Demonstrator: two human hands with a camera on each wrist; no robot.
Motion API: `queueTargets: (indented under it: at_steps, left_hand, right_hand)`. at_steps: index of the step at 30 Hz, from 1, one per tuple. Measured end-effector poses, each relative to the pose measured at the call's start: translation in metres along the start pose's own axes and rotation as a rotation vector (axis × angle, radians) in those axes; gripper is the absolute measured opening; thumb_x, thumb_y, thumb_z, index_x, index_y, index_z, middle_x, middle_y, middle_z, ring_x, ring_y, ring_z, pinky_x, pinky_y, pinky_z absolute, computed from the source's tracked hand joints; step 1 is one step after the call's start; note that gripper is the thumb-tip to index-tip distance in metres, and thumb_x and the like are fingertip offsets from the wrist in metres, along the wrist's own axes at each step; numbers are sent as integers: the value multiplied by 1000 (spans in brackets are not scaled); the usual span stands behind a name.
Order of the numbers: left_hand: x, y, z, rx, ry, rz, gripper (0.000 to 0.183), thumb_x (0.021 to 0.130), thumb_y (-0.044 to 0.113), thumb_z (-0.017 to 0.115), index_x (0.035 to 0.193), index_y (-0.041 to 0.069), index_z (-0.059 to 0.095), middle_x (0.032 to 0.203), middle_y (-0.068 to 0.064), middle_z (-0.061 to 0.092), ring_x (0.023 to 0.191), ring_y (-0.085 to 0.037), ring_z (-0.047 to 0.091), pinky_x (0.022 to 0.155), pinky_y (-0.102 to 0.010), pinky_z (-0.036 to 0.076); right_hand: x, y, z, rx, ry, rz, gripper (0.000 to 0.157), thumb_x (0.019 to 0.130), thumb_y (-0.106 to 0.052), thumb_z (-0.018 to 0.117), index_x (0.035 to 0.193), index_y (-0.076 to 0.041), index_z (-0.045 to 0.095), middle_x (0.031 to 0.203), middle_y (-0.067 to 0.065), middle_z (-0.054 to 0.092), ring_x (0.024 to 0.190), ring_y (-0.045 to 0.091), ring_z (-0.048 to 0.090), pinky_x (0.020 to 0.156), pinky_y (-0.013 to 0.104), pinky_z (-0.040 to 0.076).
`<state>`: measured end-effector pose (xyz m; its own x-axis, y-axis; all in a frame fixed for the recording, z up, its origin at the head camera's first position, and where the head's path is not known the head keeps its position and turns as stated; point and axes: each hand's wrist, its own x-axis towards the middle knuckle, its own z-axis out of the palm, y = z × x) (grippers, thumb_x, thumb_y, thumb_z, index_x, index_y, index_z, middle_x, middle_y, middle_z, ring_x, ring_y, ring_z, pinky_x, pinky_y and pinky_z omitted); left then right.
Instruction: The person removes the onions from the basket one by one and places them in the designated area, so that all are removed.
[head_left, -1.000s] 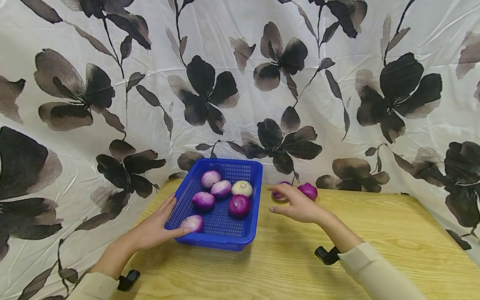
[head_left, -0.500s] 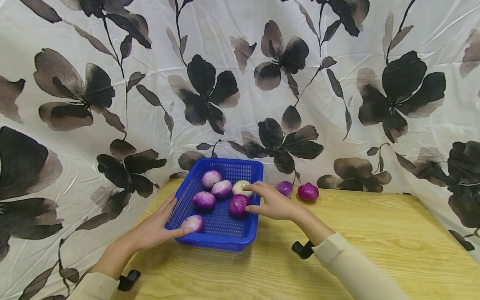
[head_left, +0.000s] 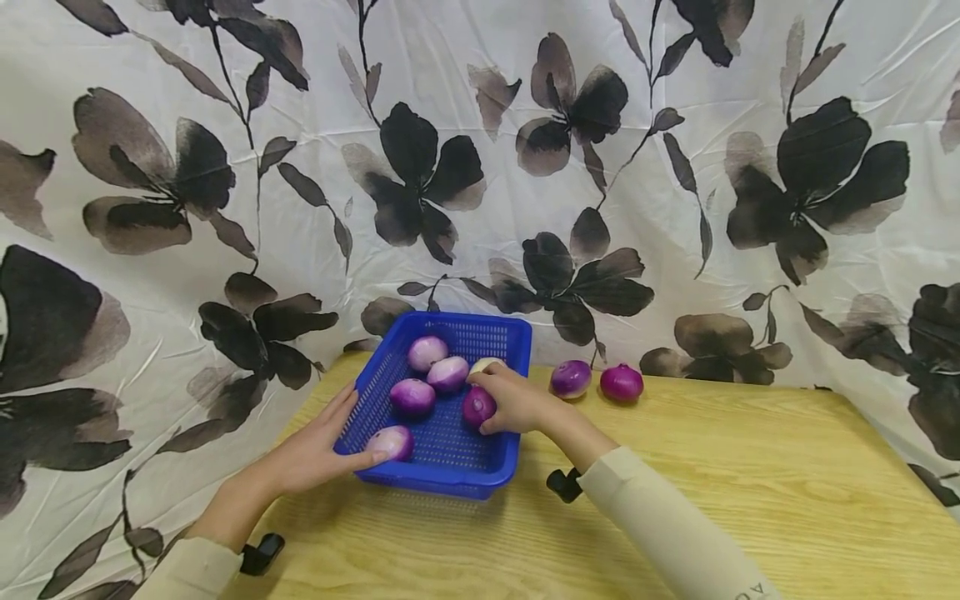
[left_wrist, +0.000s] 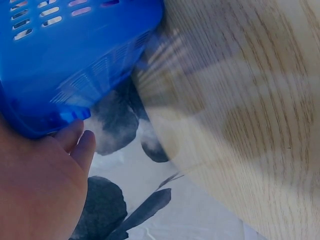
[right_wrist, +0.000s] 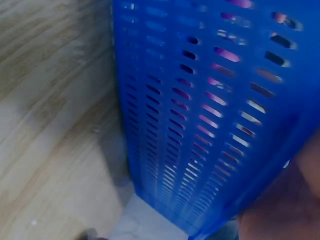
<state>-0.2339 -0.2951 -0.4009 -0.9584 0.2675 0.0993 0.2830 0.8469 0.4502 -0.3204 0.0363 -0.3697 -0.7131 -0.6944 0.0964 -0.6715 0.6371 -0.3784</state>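
Observation:
A blue plastic basket [head_left: 438,477] sits on the wooden table with several purple onions and a pale peeled onion [head_left: 489,363] inside. My left hand [head_left: 309,457] holds its left front corner, thumb over the rim and fingers along the outer side. In the left wrist view, fingertips [left_wrist: 86,145] lie at the basket's edge. Reaching over the right rim, my right hand [head_left: 517,403] grips a dark red onion [head_left: 476,408] between thumb and fingers, partly covering it and the peeled one. The right wrist view shows the slotted basket wall [right_wrist: 175,115] and part of that hand [right_wrist: 277,205].
Outside the basket, to its right, a purple onion [head_left: 571,379] and a red onion [head_left: 622,383] lie near the table's back edge. A floral cloth [head_left: 480,167] hangs behind and to the left. The wooden table [head_left: 720,467] extends right.
My right hand has moved left from beside the two loose onions, over the basket's right rim, and now grips the dark red onion inside. The left hand stays at the basket's corner.

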Motion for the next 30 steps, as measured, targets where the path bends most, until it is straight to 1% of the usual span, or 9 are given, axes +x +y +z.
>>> queueTargets:
  at_steps: [3,6,9,15,17,20,24,28,30]
  left_hand:
    - [0,1,0,-5,5,10,119,85,67,70,161,-5,13,171,-19,6,152,-50,19,116,-68,25]
    - [0,1,0,-5,5,4,118,86,67,70,162,-4,14,171,-18,6,152,-49,18,116,-68,25]
    - [-2,1,-1,1,5,0,118,86,67,70,161,-5,14,171,-19,6,152,-50,18,116,-69,25]
    - [-5,1,-2,-4,8,10,117,86,66,70,162,-4,14,171,-19,6,152,-49,18,116,-68,26]
    - [-5,2,-2,-4,5,10,117,86,66,70,161,-5,14,171,-19,6,152,-49,19,116,-68,26]
    - [-5,3,-2,0,1,5,117,86,65,70,161,-5,14,171,-20,6,151,-50,19,115,-68,27]
    - [-5,5,-3,2,-6,-6,117,86,66,69,161,-5,13,171,-20,6,151,-51,20,114,-69,27]
    - [-5,5,-3,2,-7,-10,118,86,67,69,161,-5,13,171,-20,6,151,-51,20,114,-70,27]
    - [-4,4,-3,2,-8,-11,118,86,67,69,161,-5,13,171,-19,5,151,-51,20,115,-69,27]
  right_hand:
    - [5,-4,2,-87,-30,59,76,75,-11,90,143,-6,57,139,18,54,126,32,55,106,47,48]
    - [10,-9,3,-164,-77,118,75,73,-7,91,140,-13,59,137,14,57,119,29,59,97,47,53]
    - [14,-14,5,-211,-113,148,75,72,-4,90,139,-17,60,135,12,58,115,28,60,90,46,55]
    - [18,-22,9,-279,-144,187,68,77,-3,84,139,-19,61,135,9,60,118,26,60,95,46,53]
    - [19,-22,10,-298,-159,184,67,79,-5,83,140,-19,60,136,7,61,118,25,60,96,46,53]
    - [20,-22,12,-303,-178,161,68,76,-11,87,139,-19,61,135,5,63,118,23,61,96,44,53]
    - [21,-22,15,-291,-182,107,67,73,-23,93,133,-20,64,128,3,68,117,21,63,95,43,54]
    - [22,-23,21,-277,-176,42,64,73,-35,94,129,-20,66,122,1,70,113,20,64,95,41,54]
    - [22,-24,24,-289,-176,21,64,74,-40,92,129,-20,66,120,0,70,111,18,64,93,39,54]
